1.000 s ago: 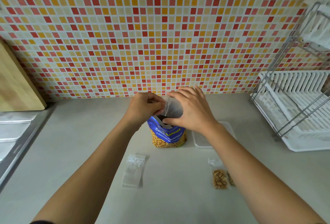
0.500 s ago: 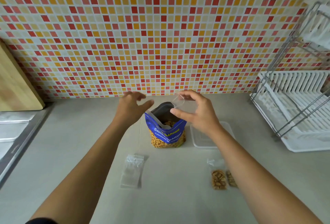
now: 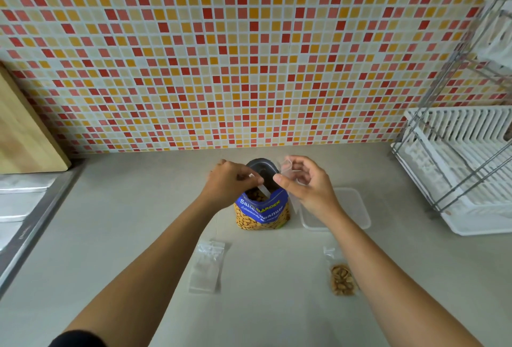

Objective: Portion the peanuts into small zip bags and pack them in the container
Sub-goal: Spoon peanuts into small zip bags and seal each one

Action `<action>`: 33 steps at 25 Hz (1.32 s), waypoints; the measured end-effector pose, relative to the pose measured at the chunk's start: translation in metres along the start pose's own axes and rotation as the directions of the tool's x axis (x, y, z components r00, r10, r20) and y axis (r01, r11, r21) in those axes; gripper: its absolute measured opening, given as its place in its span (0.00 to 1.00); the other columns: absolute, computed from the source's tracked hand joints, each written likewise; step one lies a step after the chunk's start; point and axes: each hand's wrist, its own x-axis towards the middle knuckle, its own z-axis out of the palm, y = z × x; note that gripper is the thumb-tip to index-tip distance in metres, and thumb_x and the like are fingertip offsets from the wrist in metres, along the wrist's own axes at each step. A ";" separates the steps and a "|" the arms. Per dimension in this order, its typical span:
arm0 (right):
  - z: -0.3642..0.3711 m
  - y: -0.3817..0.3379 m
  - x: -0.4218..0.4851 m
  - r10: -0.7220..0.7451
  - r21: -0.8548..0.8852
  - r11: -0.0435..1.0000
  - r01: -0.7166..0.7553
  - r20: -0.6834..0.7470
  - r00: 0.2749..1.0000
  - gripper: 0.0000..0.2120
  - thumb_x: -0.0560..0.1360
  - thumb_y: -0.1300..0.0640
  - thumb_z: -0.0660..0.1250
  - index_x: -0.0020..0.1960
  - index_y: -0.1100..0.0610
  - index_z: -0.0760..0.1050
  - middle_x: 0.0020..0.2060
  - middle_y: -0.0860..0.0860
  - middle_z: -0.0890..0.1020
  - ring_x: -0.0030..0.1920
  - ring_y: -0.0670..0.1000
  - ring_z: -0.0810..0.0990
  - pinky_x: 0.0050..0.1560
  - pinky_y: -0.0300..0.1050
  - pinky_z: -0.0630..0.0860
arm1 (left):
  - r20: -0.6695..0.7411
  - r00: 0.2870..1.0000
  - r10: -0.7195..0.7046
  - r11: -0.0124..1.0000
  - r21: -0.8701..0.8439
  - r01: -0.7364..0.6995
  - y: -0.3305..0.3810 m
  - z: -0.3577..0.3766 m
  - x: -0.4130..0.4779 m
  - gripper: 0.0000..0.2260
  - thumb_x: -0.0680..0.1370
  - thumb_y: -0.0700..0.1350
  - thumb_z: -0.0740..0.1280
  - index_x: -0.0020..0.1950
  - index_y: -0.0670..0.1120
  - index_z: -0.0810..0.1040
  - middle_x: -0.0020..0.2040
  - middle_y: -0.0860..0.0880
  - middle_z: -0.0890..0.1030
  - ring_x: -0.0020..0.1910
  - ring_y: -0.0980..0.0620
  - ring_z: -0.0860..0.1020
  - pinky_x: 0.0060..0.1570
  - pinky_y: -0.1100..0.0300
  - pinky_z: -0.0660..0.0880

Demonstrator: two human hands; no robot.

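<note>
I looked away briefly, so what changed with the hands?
The left hand let go of the small zip bag, then returned to the mouth of the peanut bag, pinching a thin white strip. The right hand kept it, shifting right. The peanut bag, container, empty bags and filled bag stayed put.

A blue peanut bag (image 3: 261,213) stands open and upright on the grey table (image 3: 133,208), near the tiled wall (image 3: 249,56). The left hand (image 3: 232,184) is at its mouth, fingers curled, pinching a pale strip (image 3: 261,189) there; whether the strip is the bag's own edge is unclear. The right hand (image 3: 307,190) is just beside the mouth and holds a small clear zip bag (image 3: 288,166) in its curled fingers. A clear container (image 3: 357,208) sits just right of the peanut bag. Nearer the person, empty zip bags (image 3: 206,269) lie flat on the left and a filled zip bag (image 3: 342,280) on the right. A white dish rack (image 3: 457,166) stands far right, and a wooden board (image 3: 25,130) leans far left.
</note>
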 end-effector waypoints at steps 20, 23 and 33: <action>-0.003 0.003 -0.005 0.040 -0.002 0.999 -0.040 0.055 0.998 0.24 0.65 0.49 0.76 0.59 0.50 0.73 0.51 0.46 0.80 0.54 0.46 0.78 0.54 0.40 0.78 | -0.135 0.871 -0.472 0.834 -0.388 0.392 0.014 -0.003 0.004 0.13 0.79 0.48 0.62 0.44 0.41 0.81 0.34 0.49 0.77 0.35 0.55 0.72 0.34 0.63 0.69; -0.005 0.002 -0.006 0.044 0.029 0.999 -0.046 0.056 0.997 0.23 0.66 0.52 0.76 0.58 0.50 0.73 0.51 0.46 0.79 0.52 0.46 0.78 0.52 0.36 0.77 | -0.137 0.846 -0.515 0.783 -0.476 0.400 0.013 -0.009 0.003 0.13 0.80 0.48 0.61 0.47 0.41 0.80 0.36 0.51 0.75 0.36 0.56 0.70 0.40 0.58 0.69; -0.010 -0.005 -0.005 -0.014 -0.106 0.994 0.009 -0.050 0.999 0.25 0.64 0.50 0.78 0.58 0.48 0.73 0.50 0.44 0.78 0.48 0.45 0.77 0.48 0.35 0.74 | -0.043 0.735 -0.677 0.542 -0.705 0.458 -0.005 -0.034 0.001 0.10 0.79 0.47 0.63 0.40 0.46 0.76 0.41 0.47 0.81 0.55 0.50 0.73 0.56 0.52 0.63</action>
